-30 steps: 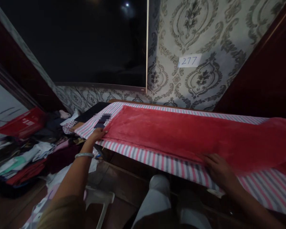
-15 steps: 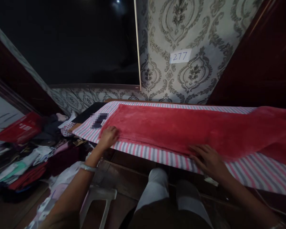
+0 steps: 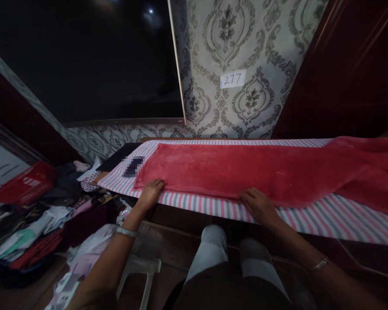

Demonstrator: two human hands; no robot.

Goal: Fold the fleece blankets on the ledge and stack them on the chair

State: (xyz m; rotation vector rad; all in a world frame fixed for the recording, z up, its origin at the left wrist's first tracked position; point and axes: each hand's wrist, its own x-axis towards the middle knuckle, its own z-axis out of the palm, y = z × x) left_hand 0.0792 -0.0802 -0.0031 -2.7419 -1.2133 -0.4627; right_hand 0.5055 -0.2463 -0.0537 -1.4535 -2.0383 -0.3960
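Note:
A long piece of red plush cloth [image 3: 213, 170] lies folded in a flat strip on a striped cover [image 3: 200, 206]. Its right end is loose and rumpled. My left hand [image 3: 151, 193] is at the near left corner, its fingers curled closed on the cloth's edge. Farther right along that same edge, my right hand [image 3: 258, 206] has its fingers bunched on the cloth. Both thumbs are partly hidden. Just left of the cloth lies a dark item [image 3: 133, 166], blurred out by pixels.
Heaped clothes [image 3: 48, 219] and a red bag [image 3: 22, 181] lie at the left. A pale plastic stool [image 3: 145, 265] stands below the table edge, by my knees. Behind the table are a large dark screen [image 3: 116, 64] and a wall label [image 3: 233, 79].
My right hand has moved left along the cloth's near edge, and its fingers have drawn together. My left hand stays near the left corner. The view has shifted slightly.

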